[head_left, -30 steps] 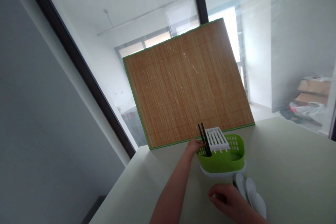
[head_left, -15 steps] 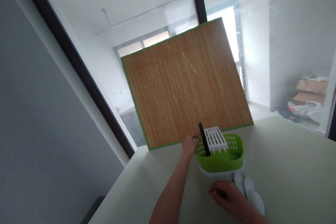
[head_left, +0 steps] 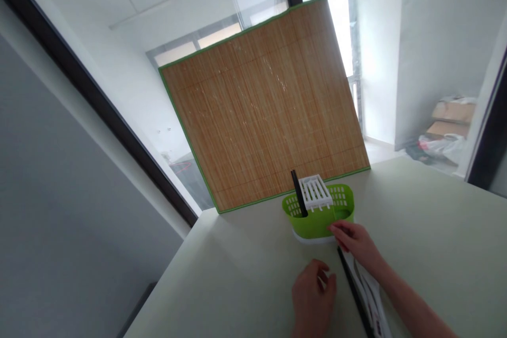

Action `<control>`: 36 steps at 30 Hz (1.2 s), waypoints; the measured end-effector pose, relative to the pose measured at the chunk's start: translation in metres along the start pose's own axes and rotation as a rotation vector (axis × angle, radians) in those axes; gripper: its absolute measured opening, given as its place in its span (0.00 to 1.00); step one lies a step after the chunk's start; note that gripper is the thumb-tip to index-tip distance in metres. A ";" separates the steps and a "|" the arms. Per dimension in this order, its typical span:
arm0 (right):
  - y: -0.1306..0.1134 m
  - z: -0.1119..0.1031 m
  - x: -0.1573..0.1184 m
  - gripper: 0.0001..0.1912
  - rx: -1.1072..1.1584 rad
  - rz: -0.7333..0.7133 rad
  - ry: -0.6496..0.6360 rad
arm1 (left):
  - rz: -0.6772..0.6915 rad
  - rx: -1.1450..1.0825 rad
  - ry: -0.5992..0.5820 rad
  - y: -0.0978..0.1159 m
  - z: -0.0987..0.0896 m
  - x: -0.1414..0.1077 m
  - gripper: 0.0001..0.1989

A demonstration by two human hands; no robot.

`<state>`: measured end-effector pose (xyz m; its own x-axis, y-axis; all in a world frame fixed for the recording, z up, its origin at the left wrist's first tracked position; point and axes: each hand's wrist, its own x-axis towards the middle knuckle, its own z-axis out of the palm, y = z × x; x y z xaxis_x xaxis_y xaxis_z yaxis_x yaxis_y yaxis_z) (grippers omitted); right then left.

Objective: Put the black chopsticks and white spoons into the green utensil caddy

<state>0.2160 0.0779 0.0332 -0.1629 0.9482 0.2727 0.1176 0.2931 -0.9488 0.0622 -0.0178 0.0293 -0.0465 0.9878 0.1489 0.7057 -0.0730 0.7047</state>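
Note:
A green plastic utensil basket with a white base stands on the table. A white slatted rack lies across its top, and black chopsticks lean upright in its left part. My right hand is at the basket's front right, thumb and fingers pinched together; what they hold, if anything, does not show. Lower down, my left hand hovers with loosely curled fingers, thumb apart, nothing visible in it. Between my hands lie white spoons and black chopsticks, partly behind my right wrist.
A bamboo mat with green edging leans against the glass behind the basket. All of this is on a pale table. A dark window frame runs down the left. Cardboard and plastic bags lie beyond the glass.
My left hand has left the basket's left end and come down toward me. My right hand has moved up to the basket's front right, uncovering the black chopsticks beside the spoons.

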 end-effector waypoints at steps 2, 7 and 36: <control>0.001 -0.003 0.001 0.17 0.007 0.009 0.018 | 0.001 0.147 -0.096 0.007 0.017 -0.011 0.08; 0.002 -0.003 0.001 0.17 -0.016 0.008 0.021 | 0.051 0.383 -0.230 0.019 0.036 -0.011 0.15; -0.020 0.051 -0.038 0.15 -0.119 -0.206 -0.122 | 0.031 0.067 0.097 0.007 -0.040 -0.006 0.07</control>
<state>0.1694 0.0293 0.0339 -0.3117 0.8474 0.4299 0.1833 0.4976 -0.8478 0.0396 -0.0296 0.0610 -0.0899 0.9668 0.2391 0.7536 -0.0909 0.6510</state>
